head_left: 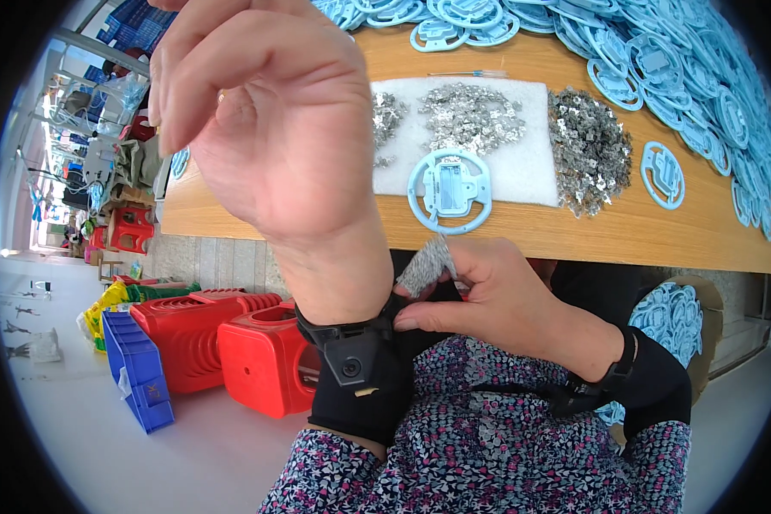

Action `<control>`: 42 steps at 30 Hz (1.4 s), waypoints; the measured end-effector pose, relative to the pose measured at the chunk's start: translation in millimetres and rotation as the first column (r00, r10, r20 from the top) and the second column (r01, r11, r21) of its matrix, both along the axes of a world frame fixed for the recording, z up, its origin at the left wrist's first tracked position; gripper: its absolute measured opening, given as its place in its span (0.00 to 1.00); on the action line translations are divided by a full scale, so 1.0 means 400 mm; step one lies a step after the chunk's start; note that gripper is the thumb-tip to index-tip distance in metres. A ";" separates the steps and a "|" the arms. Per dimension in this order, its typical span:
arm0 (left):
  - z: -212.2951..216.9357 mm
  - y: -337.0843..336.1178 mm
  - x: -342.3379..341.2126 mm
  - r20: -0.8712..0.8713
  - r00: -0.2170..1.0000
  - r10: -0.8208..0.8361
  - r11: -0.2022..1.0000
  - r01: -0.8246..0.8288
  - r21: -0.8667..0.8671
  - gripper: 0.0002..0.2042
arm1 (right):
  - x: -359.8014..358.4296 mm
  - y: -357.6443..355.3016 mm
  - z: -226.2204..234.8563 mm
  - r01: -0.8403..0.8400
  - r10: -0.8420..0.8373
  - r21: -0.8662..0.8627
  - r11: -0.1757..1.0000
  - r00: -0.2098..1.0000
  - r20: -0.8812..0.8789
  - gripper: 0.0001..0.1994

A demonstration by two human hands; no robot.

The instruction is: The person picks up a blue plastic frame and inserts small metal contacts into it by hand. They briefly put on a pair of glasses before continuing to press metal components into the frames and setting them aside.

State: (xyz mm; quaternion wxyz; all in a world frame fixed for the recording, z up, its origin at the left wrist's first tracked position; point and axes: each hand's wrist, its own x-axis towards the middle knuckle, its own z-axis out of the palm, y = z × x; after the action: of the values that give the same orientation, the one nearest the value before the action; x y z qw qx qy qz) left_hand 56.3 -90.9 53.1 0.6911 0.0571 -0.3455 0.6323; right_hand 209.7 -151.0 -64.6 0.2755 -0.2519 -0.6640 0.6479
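Note:
My left hand (270, 120) is raised large at the upper left, palm showing. Its fingers curl loosely apart around nothing, and the topmost part runs out of view. A black wrist camera (347, 361) sits on a black cuff at that wrist. My right hand (514, 295) reaches across and pinches the cuff's black strap (387, 319) at the wrist; its fingertips are partly hidden. A grey fabric wrap (427, 267) covers one right finger. Beyond that hand, a light blue ring-shaped plastic part (448, 190) lies at the front edge of a white pad (531, 141).
Small metal pieces lie on the pad, with a dark heap (589, 150) beside it. Light blue parts (660, 64) pile up at the table's far right; one single part (662, 176) lies apart. Red stools (261, 364) and a blue bin (137, 368) stand at lower left.

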 end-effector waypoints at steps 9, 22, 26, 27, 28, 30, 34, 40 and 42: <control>0.023 -0.024 -0.036 -0.145 0.976 -0.159 0.987 0.159 -0.009 0.06 | -0.025 0.006 -0.039 -0.041 0.048 0.039 0.998 0.976 -0.210 0.19; 0.036 -0.035 -0.030 -0.153 0.976 -0.157 0.987 0.150 -0.057 0.08 | 0.016 0.026 -0.058 -0.258 0.194 -0.365 0.894 0.960 -0.202 0.13; 0.026 -0.020 -0.012 -0.101 0.987 -0.128 0.992 0.129 0.002 0.08 | -0.012 0.039 -0.071 -0.219 0.171 -0.295 0.930 0.969 -0.178 0.18; 0.033 -0.027 -0.009 -0.097 0.984 -0.150 0.988 0.151 0.010 0.07 | -0.008 0.045 -0.067 -0.219 0.172 -0.296 0.930 0.969 -0.175 0.18; 0.036 -0.030 -0.009 -0.091 0.981 -0.170 0.985 0.173 0.017 0.06 | 0.003 0.052 -0.059 -0.248 0.230 -0.305 0.919 0.969 -0.092 0.11; 0.035 -0.024 -0.005 -0.129 0.973 -0.190 0.981 0.194 0.014 0.06 | 0.020 0.055 -0.041 -0.290 0.300 -0.312 0.905 0.954 -0.017 0.15; 0.019 0.025 0.008 -0.219 0.958 -0.185 0.970 0.214 0.118 0.06 | 0.038 0.052 -0.048 -0.365 0.239 -0.428 0.827 0.917 -0.319 0.16; -0.052 0.119 0.015 -0.357 0.934 -0.014 0.882 0.180 0.436 0.12 | 0.025 0.046 -0.009 -0.300 0.213 -0.490 0.819 0.950 -0.226 0.17; -0.077 0.137 0.041 -0.354 0.935 0.007 0.828 0.194 0.527 0.15 | 0.050 0.047 0.000 -0.255 0.161 -0.518 0.816 0.962 -0.220 0.18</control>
State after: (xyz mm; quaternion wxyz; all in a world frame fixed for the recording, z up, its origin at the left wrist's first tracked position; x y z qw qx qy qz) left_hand 72.8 -36.3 22.1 0.7245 0.3458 -0.3908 0.4502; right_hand 229.7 -132.0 -64.4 0.1749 -0.1903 -0.4518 0.8539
